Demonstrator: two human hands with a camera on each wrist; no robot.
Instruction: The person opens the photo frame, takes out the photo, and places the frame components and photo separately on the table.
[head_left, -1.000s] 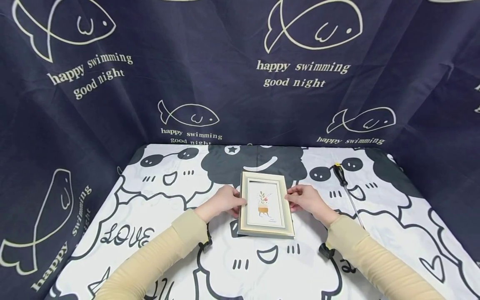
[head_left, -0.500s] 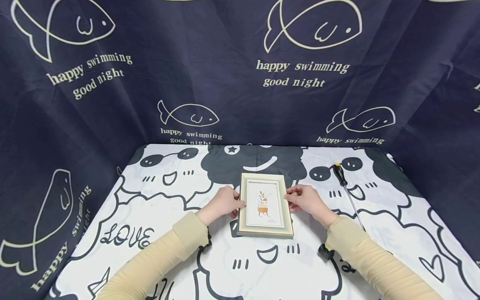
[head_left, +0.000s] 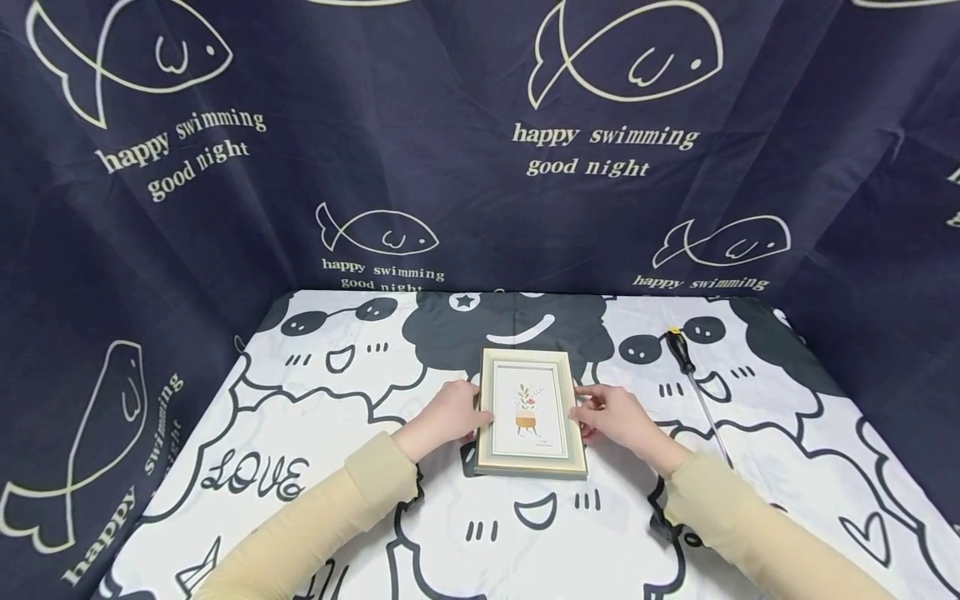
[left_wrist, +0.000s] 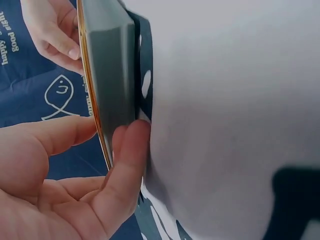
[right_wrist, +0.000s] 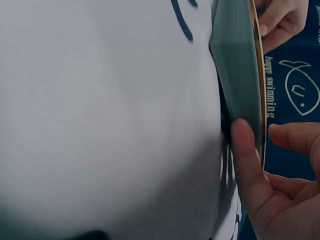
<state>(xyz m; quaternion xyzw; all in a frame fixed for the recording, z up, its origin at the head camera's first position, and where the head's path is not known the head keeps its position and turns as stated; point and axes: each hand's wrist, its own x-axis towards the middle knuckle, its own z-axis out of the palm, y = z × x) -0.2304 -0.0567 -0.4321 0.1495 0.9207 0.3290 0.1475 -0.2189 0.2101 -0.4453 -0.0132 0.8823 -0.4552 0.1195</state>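
Observation:
A cream picture frame (head_left: 575, 442) with a print of a potted plant lies face up at the middle of the table in the head view. Along its left side, my left hand (head_left: 448, 414) grips the edge, thumb over the front and fingers at the side. My right hand (head_left: 617, 419) pinches the opposite edge the same way. In the left wrist view the frame's grey-green side (left_wrist: 112, 65) shows, with fingertips (left_wrist: 136, 132) low against it. From the right wrist, a fingertip (right_wrist: 243, 131) presses the other side near the cloth, the thumb (right_wrist: 280, 134) right at the gold-coloured front rim.
A screwdriver (head_left: 681, 352) with a black and yellow handle lies right of the frame, its shaft running toward my right forearm. White cloth (head_left: 345, 492) with black cartoon drawings covers the table. Dark blue curtains (head_left: 480, 150) with fish prints close off the back and sides.
Both hands have shifted slightly toward me along the frame's sides, the right one more. The dark gap above the print has narrowed. The screwdriver stays put.

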